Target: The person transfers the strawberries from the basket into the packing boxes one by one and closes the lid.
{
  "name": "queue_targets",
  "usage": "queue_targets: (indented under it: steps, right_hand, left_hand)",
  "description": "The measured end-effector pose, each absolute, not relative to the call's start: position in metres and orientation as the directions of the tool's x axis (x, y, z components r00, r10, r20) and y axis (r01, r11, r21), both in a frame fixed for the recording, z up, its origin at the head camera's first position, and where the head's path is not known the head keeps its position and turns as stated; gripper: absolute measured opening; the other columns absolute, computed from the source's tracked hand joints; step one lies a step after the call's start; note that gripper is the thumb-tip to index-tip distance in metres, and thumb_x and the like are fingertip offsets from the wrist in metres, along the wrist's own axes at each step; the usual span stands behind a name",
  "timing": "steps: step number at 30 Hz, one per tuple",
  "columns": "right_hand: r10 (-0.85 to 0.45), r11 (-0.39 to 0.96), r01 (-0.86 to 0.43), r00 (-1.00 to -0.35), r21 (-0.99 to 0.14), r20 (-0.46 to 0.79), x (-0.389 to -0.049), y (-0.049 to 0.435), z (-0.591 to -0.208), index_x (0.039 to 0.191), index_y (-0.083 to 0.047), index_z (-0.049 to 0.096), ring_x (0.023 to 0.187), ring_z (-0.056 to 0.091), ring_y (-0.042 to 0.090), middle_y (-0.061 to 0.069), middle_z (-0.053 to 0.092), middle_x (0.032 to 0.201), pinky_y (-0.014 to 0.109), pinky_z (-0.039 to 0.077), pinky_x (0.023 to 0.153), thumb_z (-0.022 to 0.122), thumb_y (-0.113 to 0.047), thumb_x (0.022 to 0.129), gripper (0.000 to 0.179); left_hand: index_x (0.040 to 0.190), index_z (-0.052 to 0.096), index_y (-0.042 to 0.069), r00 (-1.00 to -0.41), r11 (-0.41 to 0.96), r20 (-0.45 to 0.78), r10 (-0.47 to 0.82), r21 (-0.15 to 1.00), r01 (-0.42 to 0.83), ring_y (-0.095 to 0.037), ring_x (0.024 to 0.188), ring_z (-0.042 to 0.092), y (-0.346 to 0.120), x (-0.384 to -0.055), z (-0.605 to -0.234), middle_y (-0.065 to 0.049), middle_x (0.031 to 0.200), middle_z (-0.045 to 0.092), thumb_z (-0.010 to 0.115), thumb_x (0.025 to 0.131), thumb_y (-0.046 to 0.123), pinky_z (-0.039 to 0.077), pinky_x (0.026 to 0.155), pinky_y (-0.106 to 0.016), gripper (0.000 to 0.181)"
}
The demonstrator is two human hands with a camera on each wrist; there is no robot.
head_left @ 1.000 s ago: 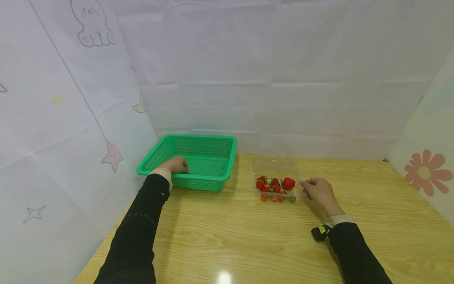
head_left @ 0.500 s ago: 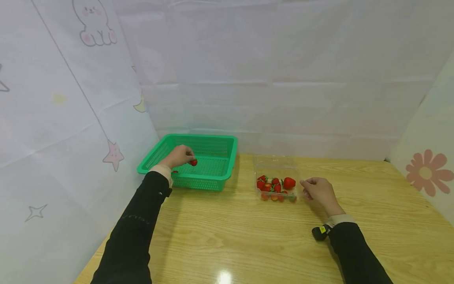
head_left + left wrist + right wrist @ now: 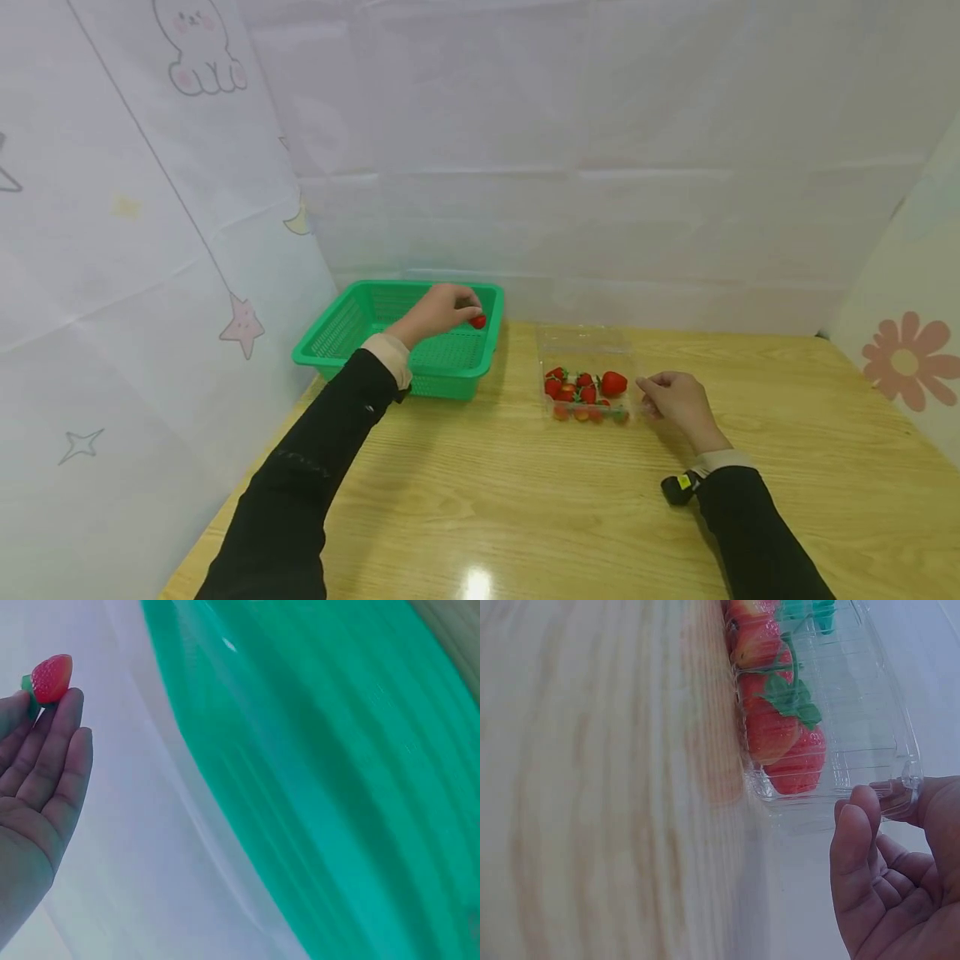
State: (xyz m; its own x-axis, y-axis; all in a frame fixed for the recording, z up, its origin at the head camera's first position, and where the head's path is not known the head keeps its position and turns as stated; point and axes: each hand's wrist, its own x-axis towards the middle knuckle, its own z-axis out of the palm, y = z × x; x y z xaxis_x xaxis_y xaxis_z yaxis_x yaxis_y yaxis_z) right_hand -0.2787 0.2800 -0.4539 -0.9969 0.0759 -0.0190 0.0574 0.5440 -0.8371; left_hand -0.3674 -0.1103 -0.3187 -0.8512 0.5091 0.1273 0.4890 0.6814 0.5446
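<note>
My left hand (image 3: 441, 308) is over the right part of the green basket (image 3: 491, 342), holding a red strawberry (image 3: 478, 322) between thumb and fingertips. In the left wrist view the strawberry (image 3: 52, 679) shows its green cap towards the thumb, and the other fingers of the hand (image 3: 45, 780) are nearly straight. My right hand (image 3: 678, 404) pinches the right edge of a clear plastic box (image 3: 583, 338) whose lid stands raised at the back. Several strawberries (image 3: 585, 387) lie in the box. From the right wrist, the thumb shows through the clear rim (image 3: 911, 799).
Both containers stand on a wooden table (image 3: 525, 500), the basket left of the box. A pale printed sheet (image 3: 562, 208) rises behind them and along both sides. Behind my left forearm, part of the basket's front is hidden.
My left hand has come up out of the basket with a strawberry and moved right, to near its right rim. The right hand has stayed at the box.
</note>
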Motion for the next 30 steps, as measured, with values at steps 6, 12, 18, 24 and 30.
queue_targets:
  steps: [6, 12, 18, 24, 30]
  right_hand:
    - [0.066, 0.547, 0.052, -0.998, -0.836, -0.019, -0.277, 0.282, -0.453, 0.109, 0.011, 0.062, 0.068, 0.066, 0.024, 0.009, 0.066, 0.076, 0.033, 0.056, 0.06, 0.054, -0.031, 0.101, 0.043]
    - [0.062, 0.55, 0.052, -0.998, -0.833, -0.021, -0.276, 0.283, -0.454, 0.11, 0.011, 0.061, 0.068, 0.066, 0.024, 0.013, 0.067, 0.079, 0.033, 0.056, 0.061, 0.054, -0.035, 0.101, 0.048]
    - [0.063, 0.53, 0.055, -0.998, -0.846, -0.025, -0.277, 0.284, -0.457, 0.109, 0.011, 0.062, 0.068, 0.065, 0.025, 0.013, 0.066, 0.079, 0.033, 0.056, 0.06, 0.055, -0.032, 0.1, 0.045]
    - [0.059, 0.536, 0.059, -0.998, -0.842, -0.032, -0.276, 0.282, -0.456, 0.107, 0.009, 0.063, 0.068, 0.065, 0.026, 0.014, 0.067, 0.079, 0.034, 0.056, 0.061, 0.056, -0.034, 0.1, 0.044]
    - [0.063, 0.549, 0.048, -0.998, -0.835, -0.016, -0.274, 0.283, -0.452, 0.108, 0.01, 0.063, 0.07, 0.066, 0.027, 0.016, 0.067, 0.08, 0.035, 0.055, 0.063, 0.054, -0.035, 0.101, 0.046]
  left_hand:
    - [0.104, 0.07, 0.011, -0.751, 0.605, 0.136, 0.647, 0.508, 0.613, -0.021, 0.088, 0.063, -0.057, -0.356, -0.318, 0.0, 0.096, 0.067, 0.059, 0.099, 0.02, 0.05, 0.072, -0.03, 0.014]
    - [0.099, 0.071, 0.014, -0.667, 0.556, 0.108, 0.737, 0.463, 0.69, -0.009, 0.079, 0.061, -0.007, -0.351, -0.333, 0.004, 0.091, 0.067, 0.059, 0.099, 0.019, 0.048, 0.071, -0.024, 0.014]
    - [0.096, 0.074, 0.014, -0.641, 0.538, 0.083, 0.763, 0.468, 0.701, -0.009, 0.079, 0.064, 0.031, -0.347, -0.36, 0.007, 0.087, 0.068, 0.063, 0.097, 0.019, 0.048, 0.069, -0.017, 0.013]
    - [0.094, 0.076, 0.017, -0.669, 0.573, 0.075, 0.739, 0.45, 0.684, 0.0, 0.076, 0.059, 0.057, -0.342, -0.384, 0.011, 0.087, 0.068, 0.068, 0.094, 0.021, 0.046, 0.069, -0.013, 0.01]
    - [0.093, 0.077, 0.019, -0.715, 0.594, 0.078, 0.695, 0.497, 0.632, 0.001, 0.073, 0.057, 0.078, -0.34, -0.399, 0.015, 0.083, 0.066, 0.069, 0.093, 0.023, 0.046, 0.065, -0.013, 0.01]
